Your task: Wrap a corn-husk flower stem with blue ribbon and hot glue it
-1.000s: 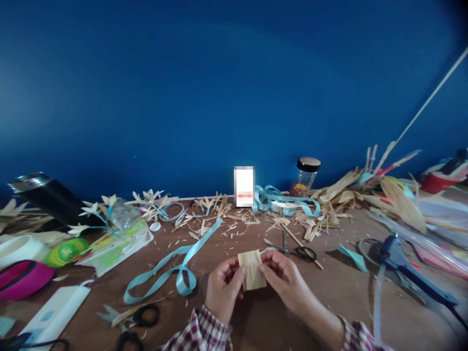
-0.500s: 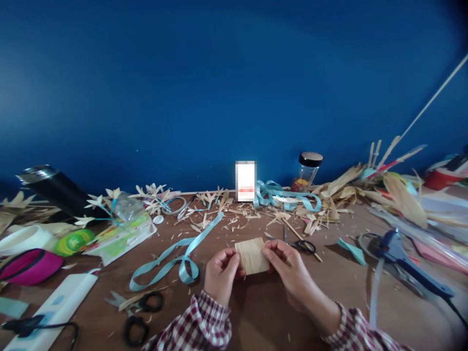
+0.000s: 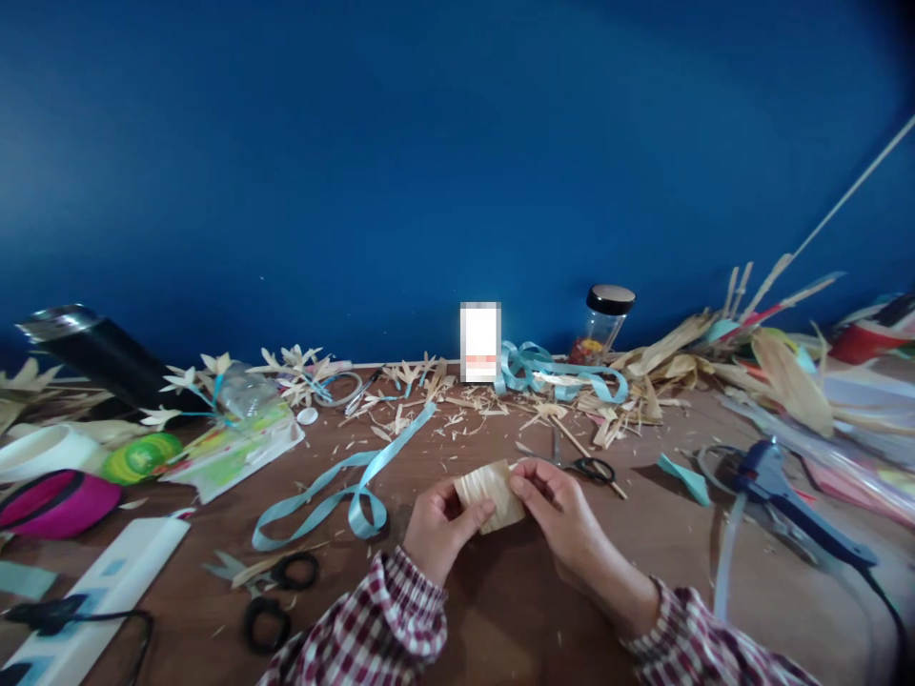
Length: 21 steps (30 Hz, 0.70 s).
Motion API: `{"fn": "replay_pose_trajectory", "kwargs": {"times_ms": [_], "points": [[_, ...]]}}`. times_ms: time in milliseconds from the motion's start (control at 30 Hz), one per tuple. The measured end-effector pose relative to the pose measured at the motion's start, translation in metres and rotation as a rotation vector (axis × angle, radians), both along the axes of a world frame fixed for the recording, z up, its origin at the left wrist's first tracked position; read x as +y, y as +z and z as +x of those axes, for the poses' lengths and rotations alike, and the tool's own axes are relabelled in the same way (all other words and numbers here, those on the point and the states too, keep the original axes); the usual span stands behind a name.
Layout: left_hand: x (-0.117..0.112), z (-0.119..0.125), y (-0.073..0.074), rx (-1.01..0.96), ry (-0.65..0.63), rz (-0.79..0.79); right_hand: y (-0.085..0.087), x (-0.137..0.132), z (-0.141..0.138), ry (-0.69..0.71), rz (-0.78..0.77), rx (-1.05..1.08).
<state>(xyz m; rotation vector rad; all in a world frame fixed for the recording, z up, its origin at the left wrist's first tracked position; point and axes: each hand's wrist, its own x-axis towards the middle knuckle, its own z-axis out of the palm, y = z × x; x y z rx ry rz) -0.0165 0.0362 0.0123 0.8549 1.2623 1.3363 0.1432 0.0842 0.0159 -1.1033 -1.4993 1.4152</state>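
Between my hands, above the front middle of the table, is a pale piece of corn husk [image 3: 493, 486], roughly square and slightly tilted. My left hand [image 3: 444, 522] grips its left side, the thumb lying across its front face. At the upper right edge my right hand [image 3: 561, 510] pinches it between thumb and fingertips. Black-handled scissors [image 3: 275, 581] lie half open to the left of my left hand. A light blue ribbon [image 3: 357, 486] curls on the table beyond them. Another black-handled tool [image 3: 592, 469] lies just past my right hand.
A blue glue gun [image 3: 786, 505] with its cord lies at the right. Husk scraps [image 3: 457, 414] litter the back by the blue wall, near a lidded jar [image 3: 604, 322]. On the left are a white power strip [image 3: 107, 591], a pink roll [image 3: 61, 503] and a black flask [image 3: 100, 353].
My left thumb has slid rightward across the husk's face, and the piece has turned a little clockwise. My right hand keeps its pinch. The view has shifted slightly.
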Motion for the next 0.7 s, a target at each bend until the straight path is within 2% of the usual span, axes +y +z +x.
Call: {"fn": "replay_pose_trajectory", "kwargs": {"times_ms": [100, 200, 367, 500, 600, 700], "points": [[0.001, -0.001, -0.007, 0.088, 0.006, -0.038, 0.0, -0.001, 0.001, -0.03, 0.085, -0.089], [0.002, 0.001, -0.009, 0.123, 0.088, -0.074, 0.001, -0.002, 0.001, -0.07, 0.134, -0.16], [0.003, 0.004, -0.002, 0.132, 0.261, -0.071, 0.003, -0.001, -0.002, -0.09, 0.173, -0.199], [0.002, 0.004, 0.004, 0.194, 0.292, -0.075, 0.004, -0.001, -0.003, -0.097, 0.176, -0.2], [0.0, 0.004, 0.005, 0.271, 0.289, -0.008, 0.003, -0.001, -0.004, -0.087, 0.172, -0.178], [-0.001, 0.004, 0.004, 0.417, 0.364, 0.137, 0.001, -0.002, -0.004, -0.002, 0.121, -0.122]]}}
